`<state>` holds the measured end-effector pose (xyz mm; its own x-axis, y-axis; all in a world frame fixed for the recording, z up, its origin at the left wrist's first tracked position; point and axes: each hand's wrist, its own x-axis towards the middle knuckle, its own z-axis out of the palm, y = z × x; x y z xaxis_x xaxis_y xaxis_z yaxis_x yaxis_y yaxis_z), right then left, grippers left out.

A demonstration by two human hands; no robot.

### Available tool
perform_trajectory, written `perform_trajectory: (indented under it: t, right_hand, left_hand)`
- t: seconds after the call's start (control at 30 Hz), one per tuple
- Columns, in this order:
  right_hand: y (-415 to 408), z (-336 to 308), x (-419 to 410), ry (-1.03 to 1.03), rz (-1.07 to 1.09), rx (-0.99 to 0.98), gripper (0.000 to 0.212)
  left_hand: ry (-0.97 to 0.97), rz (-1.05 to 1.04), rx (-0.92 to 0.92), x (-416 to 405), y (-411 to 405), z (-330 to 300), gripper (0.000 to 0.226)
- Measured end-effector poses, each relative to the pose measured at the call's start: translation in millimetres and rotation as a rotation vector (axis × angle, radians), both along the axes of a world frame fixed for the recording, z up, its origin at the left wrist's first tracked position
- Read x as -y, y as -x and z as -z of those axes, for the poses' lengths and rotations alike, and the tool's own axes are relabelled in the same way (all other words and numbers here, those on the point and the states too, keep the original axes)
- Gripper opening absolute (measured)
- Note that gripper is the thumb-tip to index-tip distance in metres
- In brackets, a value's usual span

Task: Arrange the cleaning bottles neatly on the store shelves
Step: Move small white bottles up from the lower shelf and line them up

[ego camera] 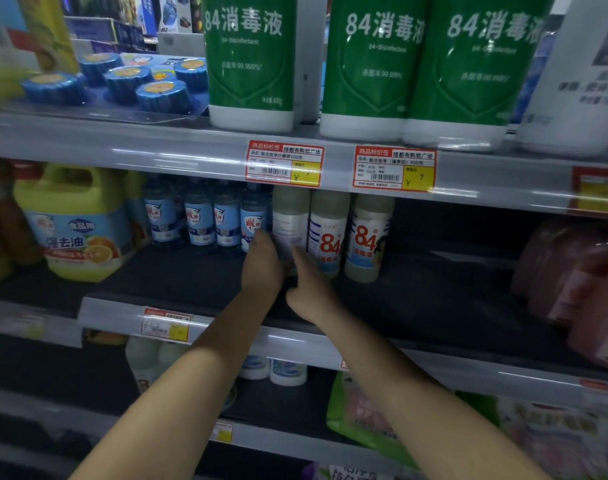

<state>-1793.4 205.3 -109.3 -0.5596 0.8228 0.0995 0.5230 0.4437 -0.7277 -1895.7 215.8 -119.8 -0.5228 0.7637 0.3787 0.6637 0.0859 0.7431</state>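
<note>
On the middle shelf [191,285] stand three pale 84 disinfectant bottles. The leftmost one [290,220] has its back label facing out. My left hand [262,261] rests against its left side and my right hand [307,289] touches its lower right side with a finger stretched up. The two bottles to its right [328,230] [368,237] show red "84" labels. A row of small blue-labelled bottles [205,220] stands to the left. Large green 84 bottles [250,60] [371,64] [475,67] stand on the upper shelf.
A yellow dish-soap jug [80,223] stands at the left of the middle shelf, and pink packs [572,282] at the right. Blue toilet blocks [122,81] lie on the upper shelf. Price tags [284,163] hang on the shelf edge. White bottles [285,372] stand on the lower shelf.
</note>
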Motion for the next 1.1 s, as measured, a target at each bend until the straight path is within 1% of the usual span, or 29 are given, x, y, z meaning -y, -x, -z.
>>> perform_trajectory:
  t: [0.1, 0.17, 0.23, 0.3, 0.37, 0.47, 0.57, 0.63, 0.73, 0.8, 0.87, 0.97, 1.1]
  right_hand:
    - [0, 1, -2, -0.005, -0.013, 0.023, 0.08]
    - [0, 2, -1, 0.001, -0.019, 0.011, 0.081]
    - [0, 3, 2, -0.012, -0.027, -0.009, 0.08]
    - [1, 5, 8, -0.052, -0.039, -0.026, 0.078]
    - [2, 5, 17, -0.098, -0.086, -0.057, 0.077]
    - [6, 4, 31, -0.159, -0.191, -0.121, 0.077]
    - [9, 6, 46, -0.233, -0.287, -0.161, 0.076]
    - [10, 11, 59, -0.277, -0.328, -0.196, 0.071]
    - [13, 28, 76, -0.406, -0.346, -0.276, 0.056]
    - [15, 46, 85, -0.459, -0.368, -0.277, 0.052]
    - [16, 68, 92, -0.473, -0.393, -0.209, 0.046]
    - [17, 102, 95, -0.445, -0.389, -0.105, 0.037]
    - [24, 138, 80, -0.245, -0.29, 0.024, 0.043]
  left_hand:
    - [0.034, 0.009, -0.014, 0, 2, -1, 0.04]
    - [0.06, 0.055, -0.022, 3, 7, 2, 0.044]
    - [0.065, 0.101, -0.045, 10, 13, 6, 0.043]
    - [0.004, 0.142, -0.08, 22, 17, 13, 0.041]
    - [-0.076, 0.141, -0.141, 39, 20, 19, 0.041]
    - [-0.175, 0.084, -0.26, 68, 27, 23, 0.031]
    - [-0.252, -0.029, -0.346, 96, 39, 31, 0.021]
    - [-0.275, -0.139, -0.31, 115, 47, 41, 0.018]
    - [-0.277, -0.316, -0.242, 144, 51, 61, 0.018]
    - [-0.225, -0.39, -0.186, 160, 50, 78, 0.016]
    - [-0.127, -0.373, -0.119, 169, 49, 98, 0.014]
    - [0.0, -0.264, -0.051, 175, 52, 129, 0.021]
    - [0.153, -0.199, 0.065, 169, 53, 159, 0.026]
